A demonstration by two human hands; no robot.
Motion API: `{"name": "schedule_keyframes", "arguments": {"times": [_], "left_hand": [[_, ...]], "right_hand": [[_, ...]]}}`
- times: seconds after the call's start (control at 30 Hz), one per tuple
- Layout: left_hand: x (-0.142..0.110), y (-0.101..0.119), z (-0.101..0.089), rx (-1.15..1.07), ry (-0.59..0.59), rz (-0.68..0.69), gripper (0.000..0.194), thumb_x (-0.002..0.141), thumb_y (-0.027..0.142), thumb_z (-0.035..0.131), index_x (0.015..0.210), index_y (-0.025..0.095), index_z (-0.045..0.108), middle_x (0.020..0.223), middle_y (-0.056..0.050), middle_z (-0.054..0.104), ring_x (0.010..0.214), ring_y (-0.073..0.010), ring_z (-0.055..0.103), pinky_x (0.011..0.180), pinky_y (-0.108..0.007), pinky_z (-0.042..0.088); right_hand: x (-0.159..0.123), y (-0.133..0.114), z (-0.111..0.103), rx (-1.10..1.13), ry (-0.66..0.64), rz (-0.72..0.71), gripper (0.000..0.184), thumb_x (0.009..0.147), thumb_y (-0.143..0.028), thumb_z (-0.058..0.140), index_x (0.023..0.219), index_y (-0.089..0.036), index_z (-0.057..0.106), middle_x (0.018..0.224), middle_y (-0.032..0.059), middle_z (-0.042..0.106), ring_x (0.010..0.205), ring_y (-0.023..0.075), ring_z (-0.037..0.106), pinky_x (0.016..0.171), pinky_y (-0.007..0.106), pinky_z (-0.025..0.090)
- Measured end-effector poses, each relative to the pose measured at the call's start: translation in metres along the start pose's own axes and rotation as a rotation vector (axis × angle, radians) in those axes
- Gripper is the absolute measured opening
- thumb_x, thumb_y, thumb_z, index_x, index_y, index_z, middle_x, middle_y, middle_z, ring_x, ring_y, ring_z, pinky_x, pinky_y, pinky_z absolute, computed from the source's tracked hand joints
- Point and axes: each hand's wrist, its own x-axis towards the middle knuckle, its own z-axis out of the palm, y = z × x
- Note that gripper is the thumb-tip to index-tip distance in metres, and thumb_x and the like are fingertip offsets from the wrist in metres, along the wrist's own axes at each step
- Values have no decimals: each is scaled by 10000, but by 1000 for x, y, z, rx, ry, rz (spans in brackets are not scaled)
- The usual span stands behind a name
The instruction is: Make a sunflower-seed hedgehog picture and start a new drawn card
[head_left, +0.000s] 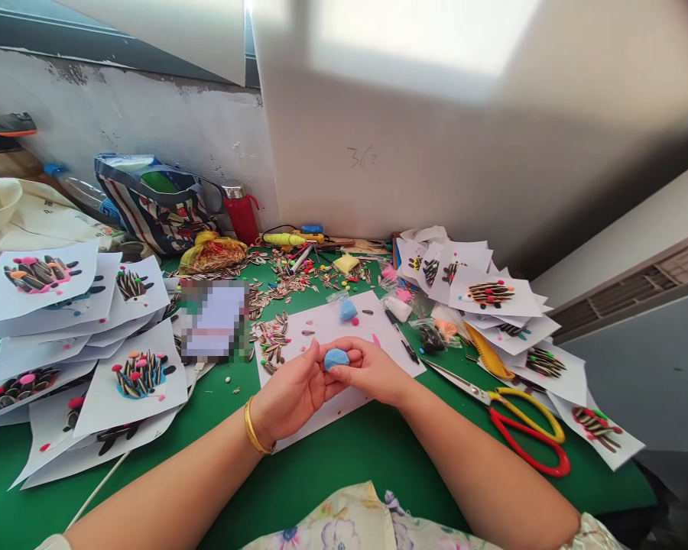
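A lump of blue modelling clay is pinched between the thumb and fingers of my right hand. My left hand is palm up right beside it, its fingers stretched toward and partly under the right hand, which hides their tips. Its thumb points up close to the clay's left side. Both hands are over a white sheet of paper on the green table. Sunflower seeds and small coloured balls lie on the sheet's left part. Behind the hands, a bag of blue clay rests near the sheet's far edge.
Stacks of paper with seed-and-clay hedgehogs stand left and right. Scissors and a black pen lie right of the sheet. Further back are a phone on a cable, a red bottle and a striped bag.
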Motion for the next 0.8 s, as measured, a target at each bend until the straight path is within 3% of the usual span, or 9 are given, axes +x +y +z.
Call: {"name": "schedule_keyframes", "arguments": {"times": [0.1,0.2,0.3,0.47,0.6,0.8], "left_hand": [[-1,1,0,13,16,-9,450,982,449,394,1192,125,626,1221,-154,646,1126,-239,616,1049,-396,418],[-1,1,0,40,15,16,408,974,419,438,1192,131,627,1230,-152,639,1117,-228,617,1048,-388,422],[-1,0,-2,146,25,62,283,916,317,583,1136,153,652,1204,-124,651,1094,-216,624,1049,-391,425],[0,0,-5,293,188,92,210,814,303,717,967,163,688,1057,-82,688,947,-209,669,968,-420,490],[1,1,-6,314,241,131,256,791,314,738,993,166,687,1005,-77,695,912,-202,674,965,-434,492],[0,-1,-7,308,229,183,428,869,409,638,1251,224,582,1212,-116,647,1120,-257,618,1022,-480,444]], "right_hand": [[-1,-1,-3,63,-73,-3,521,677,-398,802,1125,-200,625,1032,52,700,974,223,657,881,388,525],[-1,-1,-5,4,-68,-54,487,732,-461,755,1133,-210,637,1090,61,688,1043,232,632,925,395,504],[0,-1,-6,-77,-32,-110,457,803,-514,675,1140,-208,639,1154,72,662,1091,234,604,944,382,490],[1,-1,-7,-130,21,-135,402,874,-526,584,1131,-222,634,1141,67,657,1060,216,608,886,355,513],[1,0,-6,-170,72,-167,345,887,-470,586,1123,-221,629,1118,62,655,1034,204,607,879,353,509],[0,4,-5,-339,207,-267,386,857,-368,646,1208,-221,583,1115,72,621,993,198,591,907,383,486]]}}
